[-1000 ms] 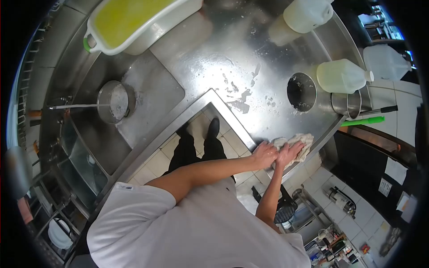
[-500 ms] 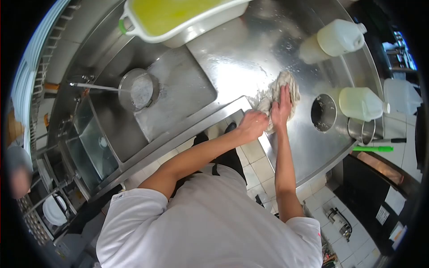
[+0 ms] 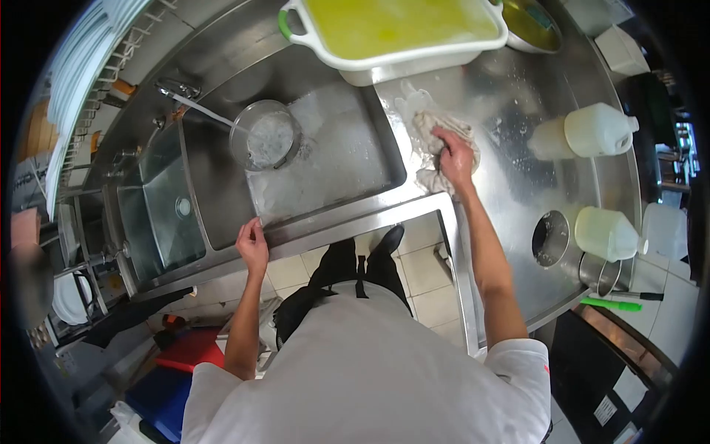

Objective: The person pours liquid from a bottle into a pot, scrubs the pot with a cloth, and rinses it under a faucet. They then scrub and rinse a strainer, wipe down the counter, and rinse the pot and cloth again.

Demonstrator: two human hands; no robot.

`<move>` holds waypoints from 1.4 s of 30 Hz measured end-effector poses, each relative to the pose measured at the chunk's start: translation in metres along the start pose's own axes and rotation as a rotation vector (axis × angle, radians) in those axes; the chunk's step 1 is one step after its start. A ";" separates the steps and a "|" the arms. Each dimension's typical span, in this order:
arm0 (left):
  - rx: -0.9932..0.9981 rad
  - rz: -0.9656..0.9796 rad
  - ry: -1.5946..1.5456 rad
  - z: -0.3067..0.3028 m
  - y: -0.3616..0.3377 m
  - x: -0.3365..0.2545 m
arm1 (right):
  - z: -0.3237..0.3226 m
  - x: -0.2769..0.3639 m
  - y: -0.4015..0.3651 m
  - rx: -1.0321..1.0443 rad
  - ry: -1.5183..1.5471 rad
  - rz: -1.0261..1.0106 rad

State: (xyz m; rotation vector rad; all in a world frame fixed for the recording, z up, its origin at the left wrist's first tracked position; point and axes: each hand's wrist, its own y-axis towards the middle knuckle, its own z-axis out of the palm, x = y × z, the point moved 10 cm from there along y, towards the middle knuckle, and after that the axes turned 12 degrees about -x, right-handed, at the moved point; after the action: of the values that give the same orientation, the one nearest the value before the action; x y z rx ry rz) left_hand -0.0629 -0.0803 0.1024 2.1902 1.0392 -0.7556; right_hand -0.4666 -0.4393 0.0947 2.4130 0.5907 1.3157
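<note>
My right hand [image 3: 455, 157] presses on a wet beige cloth [image 3: 458, 133], its fingers gripping it against the steel counter [image 3: 510, 192] beside the sink. Over at the front rim of the sink [image 3: 333, 194], my left hand [image 3: 253, 247] holds nothing, its fingers loosely bent and apart at the edge. A stream from the tap [image 3: 177, 90] runs into a round pot [image 3: 242, 146] in the sink, which has foamy water in it. Wet streaks lie on the counter around the cloth.
Behind the sink stands a white tub [image 3: 399, 68] of yellow-green liquid, with a metal bowl [image 3: 543, 37] beside it. Two plastic jugs [image 3: 600, 130] are on the right, near a round counter hole [image 3: 551, 238]. A second basin [image 3: 164, 222] is at left.
My left hand has left the cloth and moved left to the sink's front rim. My right hand stays on the cloth, which now lies nearer the sink's corner. The view has shifted.
</note>
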 end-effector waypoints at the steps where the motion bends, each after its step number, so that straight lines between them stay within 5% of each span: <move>1: -0.070 -0.025 -0.022 0.000 0.000 0.015 | 0.005 0.004 0.001 -0.057 -0.052 0.025; 4: -0.246 -0.027 0.051 -0.004 0.004 0.028 | 0.022 0.019 -0.004 -0.177 -0.112 0.005; 10: -0.157 0.008 0.164 0.003 0.001 0.006 | 0.047 0.045 -0.023 -0.227 0.073 0.197; 14: -0.093 -0.078 0.199 0.008 0.002 0.016 | -0.033 0.022 -0.018 -0.601 0.214 0.396; 17: -0.104 -0.011 0.234 0.006 0.005 0.016 | -0.119 -0.025 0.013 -0.794 0.006 0.383; 18: -0.129 -0.037 0.252 0.001 0.006 0.018 | -0.141 -0.056 0.022 -0.882 0.165 0.262; 19: -0.097 -0.060 0.230 0.002 0.008 0.017 | -0.155 -0.111 0.029 -0.912 0.267 0.473; 21: -0.090 -0.102 0.213 0.001 0.007 0.020 | -0.160 -0.147 0.052 -0.896 0.391 0.798; 23: -0.061 -0.124 0.194 0.004 0.006 0.024 | -0.142 -0.175 0.078 -0.870 0.618 0.915; 27: -0.044 -0.143 0.213 0.003 0.008 0.023 | -0.092 -0.233 0.113 -0.679 0.399 0.791; 29: -0.038 -0.173 0.203 0.001 0.010 0.025 | -0.054 -0.184 0.145 -0.410 -0.094 0.257; 32: -0.006 -0.217 0.186 0.004 0.010 0.031 | 0.030 -0.142 0.148 -0.161 0.248 0.227; 34: 0.067 -0.169 0.294 0.011 0.008 0.034 | 0.074 -0.115 0.142 -0.024 0.194 0.291; 38: 0.114 -0.169 0.244 0.019 0.009 0.030 | 0.118 -0.034 0.116 -0.042 0.211 0.183; 42: 0.244 -0.058 0.353 0.027 0.002 0.033 | 0.144 -0.011 0.060 -0.134 0.315 0.418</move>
State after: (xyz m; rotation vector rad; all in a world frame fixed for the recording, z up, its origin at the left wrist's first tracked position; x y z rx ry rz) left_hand -0.0498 -0.0850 0.0623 2.5779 1.2402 -0.5543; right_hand -0.3375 -0.5090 0.0395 2.3120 0.0593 1.8596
